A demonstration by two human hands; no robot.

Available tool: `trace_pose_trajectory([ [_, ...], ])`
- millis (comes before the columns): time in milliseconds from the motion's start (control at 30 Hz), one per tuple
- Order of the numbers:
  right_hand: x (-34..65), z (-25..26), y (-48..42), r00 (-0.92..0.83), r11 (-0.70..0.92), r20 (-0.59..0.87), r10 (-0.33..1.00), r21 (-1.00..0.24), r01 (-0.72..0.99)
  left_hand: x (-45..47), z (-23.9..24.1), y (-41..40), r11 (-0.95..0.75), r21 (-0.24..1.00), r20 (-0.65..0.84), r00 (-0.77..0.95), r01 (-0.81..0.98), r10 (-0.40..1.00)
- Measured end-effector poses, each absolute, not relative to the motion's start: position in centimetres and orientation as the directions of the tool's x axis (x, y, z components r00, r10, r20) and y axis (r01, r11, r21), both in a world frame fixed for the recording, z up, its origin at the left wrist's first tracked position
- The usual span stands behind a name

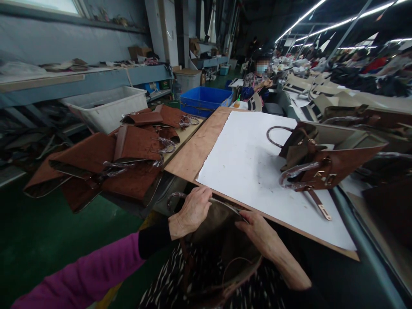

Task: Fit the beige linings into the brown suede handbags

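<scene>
A dark brown handbag (222, 253) rests open on my lap at the table's near edge. My left hand (191, 212) curls over its top rim beside a wrapped handle (174, 198). My right hand (257, 234) lies along the opposite rim with fingers pressed on it. On the white sheet (247, 167) covering the table stands another brown handbag (318, 163), with plastic-wrapped handles and a strap hanging toward me.
A pile of brown bag pieces (128, 150) lies on a table to the left. A white bin (106, 107) and a blue crate (204, 99) stand behind. A person (259, 79) sits at the far end. More bags (325, 90) line the right side.
</scene>
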State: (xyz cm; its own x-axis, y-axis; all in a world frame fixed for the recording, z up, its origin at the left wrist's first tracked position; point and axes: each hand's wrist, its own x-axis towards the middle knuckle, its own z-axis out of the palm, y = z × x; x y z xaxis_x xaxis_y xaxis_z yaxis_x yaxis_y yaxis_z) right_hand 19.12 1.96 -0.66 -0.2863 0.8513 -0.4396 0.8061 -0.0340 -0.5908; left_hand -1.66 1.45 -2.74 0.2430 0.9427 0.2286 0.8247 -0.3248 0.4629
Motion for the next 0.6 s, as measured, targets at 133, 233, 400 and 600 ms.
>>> trace_pose_trajectory([
  [133,18.9,-0.5,1.6,-0.262,-0.046,-0.445,0.856,-0.571,0.820,-1.5,-2.5,1.6,-0.336,0.457,0.191,0.278,0.823,0.941],
  [233,19.0,-0.6,1.5,-0.242,-0.065,-0.451,0.859,-0.566,0.822,-1.4,-2.7,1.5,-0.349,0.490,0.212,0.279,0.799,0.936],
  [400,19.5,-1.2,1.5,-0.258,-0.083,-0.454,0.853,-0.606,0.791,-1.3,-3.9,0.8,-0.443,0.532,0.362,0.278,0.722,0.889],
  [600,19.6,-2.0,1.8,-0.225,-0.095,-0.438,0.871,-0.598,0.796,-1.4,-4.7,0.3,-0.521,0.546,0.459,0.286,0.656,0.841],
])
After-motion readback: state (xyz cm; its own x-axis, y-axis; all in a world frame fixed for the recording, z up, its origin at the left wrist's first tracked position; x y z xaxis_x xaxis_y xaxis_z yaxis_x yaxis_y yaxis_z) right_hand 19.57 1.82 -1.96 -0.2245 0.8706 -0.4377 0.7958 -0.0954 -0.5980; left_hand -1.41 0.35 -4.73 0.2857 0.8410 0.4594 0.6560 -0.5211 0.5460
